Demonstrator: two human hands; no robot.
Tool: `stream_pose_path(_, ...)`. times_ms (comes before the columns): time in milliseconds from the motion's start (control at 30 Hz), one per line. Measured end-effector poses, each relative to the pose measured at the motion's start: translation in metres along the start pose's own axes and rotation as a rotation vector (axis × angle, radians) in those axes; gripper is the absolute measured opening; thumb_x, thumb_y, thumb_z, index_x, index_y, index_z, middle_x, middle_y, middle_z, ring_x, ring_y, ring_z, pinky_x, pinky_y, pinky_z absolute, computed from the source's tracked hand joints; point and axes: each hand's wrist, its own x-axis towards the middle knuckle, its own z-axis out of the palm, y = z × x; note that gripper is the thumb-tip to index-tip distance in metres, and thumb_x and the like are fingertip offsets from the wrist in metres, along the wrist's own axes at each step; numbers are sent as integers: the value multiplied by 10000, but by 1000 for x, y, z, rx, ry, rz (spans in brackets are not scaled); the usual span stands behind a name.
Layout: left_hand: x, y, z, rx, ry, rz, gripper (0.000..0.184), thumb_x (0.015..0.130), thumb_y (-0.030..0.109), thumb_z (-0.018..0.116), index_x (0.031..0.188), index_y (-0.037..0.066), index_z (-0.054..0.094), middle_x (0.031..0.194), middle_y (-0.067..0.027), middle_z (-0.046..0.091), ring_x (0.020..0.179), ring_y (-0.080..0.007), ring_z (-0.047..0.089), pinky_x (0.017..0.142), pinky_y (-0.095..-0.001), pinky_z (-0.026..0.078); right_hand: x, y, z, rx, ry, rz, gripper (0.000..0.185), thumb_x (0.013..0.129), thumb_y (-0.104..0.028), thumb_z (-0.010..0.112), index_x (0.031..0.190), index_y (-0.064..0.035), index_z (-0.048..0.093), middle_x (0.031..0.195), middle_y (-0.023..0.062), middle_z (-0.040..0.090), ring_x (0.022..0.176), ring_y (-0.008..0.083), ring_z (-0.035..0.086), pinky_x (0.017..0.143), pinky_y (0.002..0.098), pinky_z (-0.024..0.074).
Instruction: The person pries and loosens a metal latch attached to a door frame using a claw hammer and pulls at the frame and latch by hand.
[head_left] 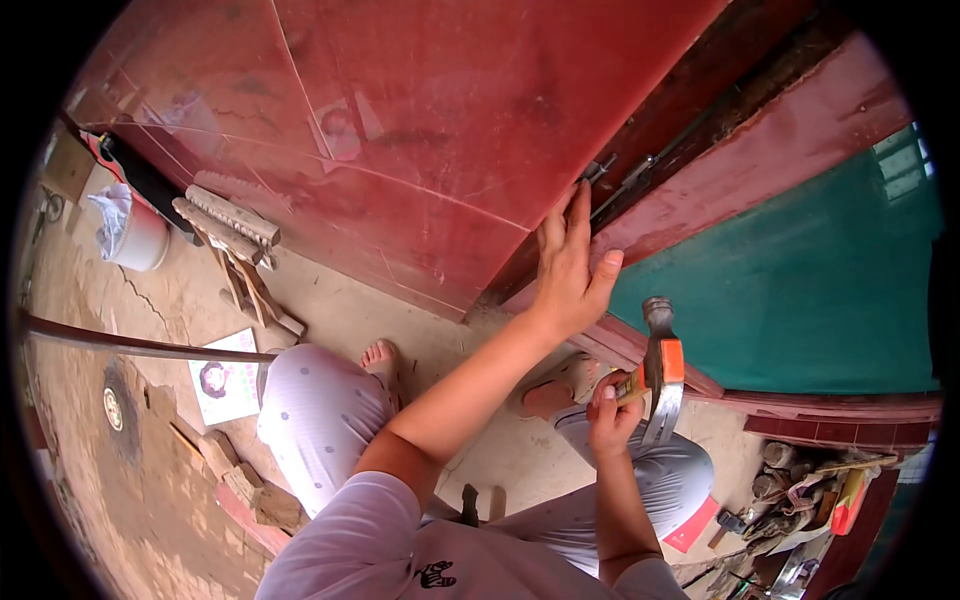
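Note:
My left hand (pixel 568 265) reaches up to the edge of the red tiled surface (pixel 400 130), its fingertips beside a small metal bolt (pixel 598 168) on the dark red frame. Its thumb is spread away from the fingers, and the palm side is partly hidden. A thin metal rod (pixel 635 178) lies along the frame just right of the bolt. Lower down, my right hand (pixel 613 418) is closed round the handle of a claw hammer (pixel 662 365), close under its orange-collared head. The hammer is in front of the green panel's lower edge.
Right is a green panel (pixel 780 290) in a red frame. Tools and scraps (pixel 800 490) lie at the lower right. On the left are a wooden stool (pixel 245 270), a white bucket (pixel 142 238), a picture sheet (pixel 225 378) and wood blocks (pixel 255 490).

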Motion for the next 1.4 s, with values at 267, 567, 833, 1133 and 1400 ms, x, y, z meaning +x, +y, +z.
stream_pose_path(267, 1, 1, -8, -5, -30, -51, 633, 937, 355, 441, 1397, -58, 304, 1383, -255, 313, 1259, -395, 341, 1060, -438, 241, -8, 10, -6, -119, -149, 148, 97, 886, -105, 545, 933, -21, 538, 806, 61, 542, 694, 159, 506, 601, 277, 404)
stream_pose_path(567, -7, -10, -17, -80, -31, -50, 307, 931, 198, 479, 1151, -12, 517, 1229, -221, 521, 1093, -380, 520, 933, -413, 405, 4, -20, 12, 19, -212, 129, 170, 917, -177, 505, 893, -14, 461, 677, 18, 456, 519, 72, 393, 451, 209, 316)
stream_pose_path(833, -9, -19, -25, -43, -131, 20, 403, 855, 164, 586, 1202, -16, 489, 1300, -230, 486, 1168, -378, 489, 962, -415, 394, 48, -87, -19, -356, -311, -68, 278, 923, -256, 524, 1019, 5, 533, 713, 95, 557, 592, 204, 543, 558, 321, 441)
stream_pose_path(1133, -17, -15, 2, 22, -164, -13, 647, 817, 176, 611, 1374, -42, 363, 1476, -253, 256, 1315, -431, 305, 1069, -480, 249, 133, -207, -27, -1165, -482, -575, 275, 821, -289, 660, 934, -54, 573, 756, 104, 563, 636, 306, 584, 548, 392, 468)
stream_pose_path(1400, -19, -22, 9, 35, -65, 118, 445, 786, 143, 587, 1183, -42, 515, 1414, -285, 342, 1238, -469, 352, 1034, -534, 247, 166, -252, -27, -1344, -592, -684, 272, 816, -318, 649, 880, -66, 569, 704, 92, 532, 610, 294, 573, 535, 393, 461)
